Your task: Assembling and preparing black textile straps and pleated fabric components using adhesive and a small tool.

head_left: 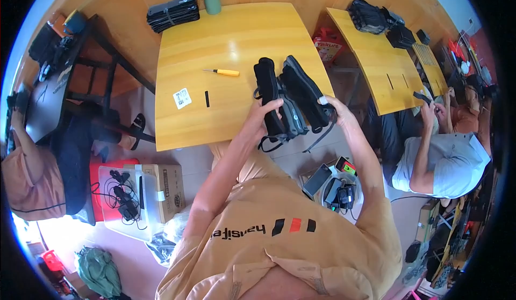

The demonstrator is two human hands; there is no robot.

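The left hand (267,113) has its fingers curled around the lower part of an upright black padded pouch (267,88), thumb pressed to its face, while the right hand (334,109) grips the outer edge of a second, wider black pouch (302,91) at its three o'clock, the two pieces touching over the near edge of the wooden table (226,42) with loose straps (317,139) hanging at six o'clock. I judge the step to be fitting or sorting the two pouches against each other; the next move likely calls for keeping both grips firm while aligning them. A yellow-handled screwdriver (222,72) lies at ten o'clock, well apart.
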